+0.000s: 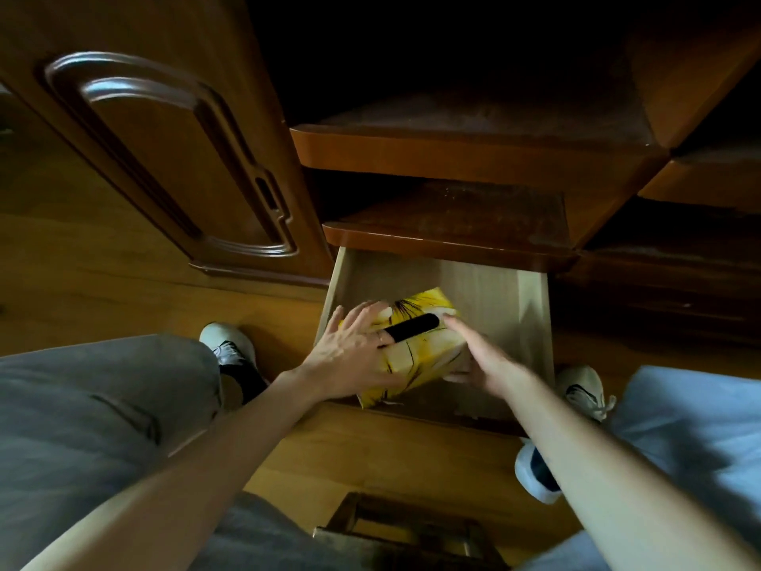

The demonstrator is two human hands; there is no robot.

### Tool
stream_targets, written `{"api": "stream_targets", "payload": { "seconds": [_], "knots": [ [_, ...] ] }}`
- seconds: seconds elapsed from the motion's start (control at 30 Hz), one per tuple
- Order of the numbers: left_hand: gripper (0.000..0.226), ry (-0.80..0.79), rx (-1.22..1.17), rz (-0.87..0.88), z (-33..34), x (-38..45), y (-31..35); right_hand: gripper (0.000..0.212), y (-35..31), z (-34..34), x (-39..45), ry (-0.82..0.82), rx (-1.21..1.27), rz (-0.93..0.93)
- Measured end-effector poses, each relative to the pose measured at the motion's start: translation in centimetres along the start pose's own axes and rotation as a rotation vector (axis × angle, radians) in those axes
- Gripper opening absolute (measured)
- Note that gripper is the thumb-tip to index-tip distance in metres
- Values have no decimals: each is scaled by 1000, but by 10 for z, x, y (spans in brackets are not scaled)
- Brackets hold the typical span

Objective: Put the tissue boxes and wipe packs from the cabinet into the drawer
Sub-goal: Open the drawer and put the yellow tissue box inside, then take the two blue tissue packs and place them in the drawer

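Your left hand lies flat, fingers spread, on the top and near side of one yellow tissue box; your right hand meets the box's right end with fingers nearly straight, its lower fingertips tucked beneath the edge, so the box is pressed between two wide, uncurled hands. One box only is in view, its dark oval slot uppermost, tilted, its near corner over the front edge of the single open drawer. The drawer is of pale wood and projects from the base of a dark brown cabinet. Above it, two shelves step back into shadow. One arched, moulded cabinet door stands open to the left. You crouch on a yellow-brown wooden floor, two pale shoes flanking the drawer, grey trousers on both knees. One small wooden frame, perhaps a stool, sits at the lower edge.
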State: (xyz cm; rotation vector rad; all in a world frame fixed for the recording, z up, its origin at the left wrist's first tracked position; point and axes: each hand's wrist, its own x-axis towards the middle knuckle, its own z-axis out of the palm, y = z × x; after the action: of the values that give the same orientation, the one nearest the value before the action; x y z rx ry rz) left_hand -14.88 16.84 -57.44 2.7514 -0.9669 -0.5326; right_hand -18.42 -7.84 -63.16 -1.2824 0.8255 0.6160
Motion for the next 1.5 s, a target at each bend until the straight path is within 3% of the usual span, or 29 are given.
{"api": "stream_targets", "payload": {
  "seconds": [0.1,0.2,0.27,0.4,0.53,0.7,0.83,0.97,1.03,1.17,1.27,1.37,1.43,1.5],
  "knots": [
    [72,74,-14,-106,-3,0,-18,94,21,-2,14,64,3,37],
    [56,133,-48,-298,-4,1,-40,110,33,3,20,94,-197,22],
    [54,101,-121,-453,1,-1,-54,113,36,7,19,27,-326,26],
    [58,87,-239,-528,19,-9,-72,102,41,26,25,-111,-660,52],
    [70,44,-356,-587,35,-10,-76,98,32,54,38,49,-617,-120],
    [93,-68,-483,-693,51,-5,-78,60,27,57,53,63,-826,-200],
    [85,-97,-488,-772,67,-2,-70,58,27,53,57,-3,-823,-193],
    [63,28,-513,-851,83,3,-56,57,27,52,62,-1,-831,-196],
    [63,26,-479,-886,83,7,-54,60,30,51,62,10,-823,-196],
    [70,-26,-521,-864,78,8,-53,73,38,55,44,37,-830,-220],
    [68,-42,-396,-748,62,5,-52,92,39,52,19,9,-779,-191],
    [79,117,-351,-705,24,7,-40,92,18,38,-10,-4,-675,-227],
    [96,229,-430,-681,-10,9,-25,81,-9,26,-31,44,-669,-316],
    [93,357,-442,-584,-48,9,-10,68,-44,12,-58,131,-728,-435]
  ]
}}
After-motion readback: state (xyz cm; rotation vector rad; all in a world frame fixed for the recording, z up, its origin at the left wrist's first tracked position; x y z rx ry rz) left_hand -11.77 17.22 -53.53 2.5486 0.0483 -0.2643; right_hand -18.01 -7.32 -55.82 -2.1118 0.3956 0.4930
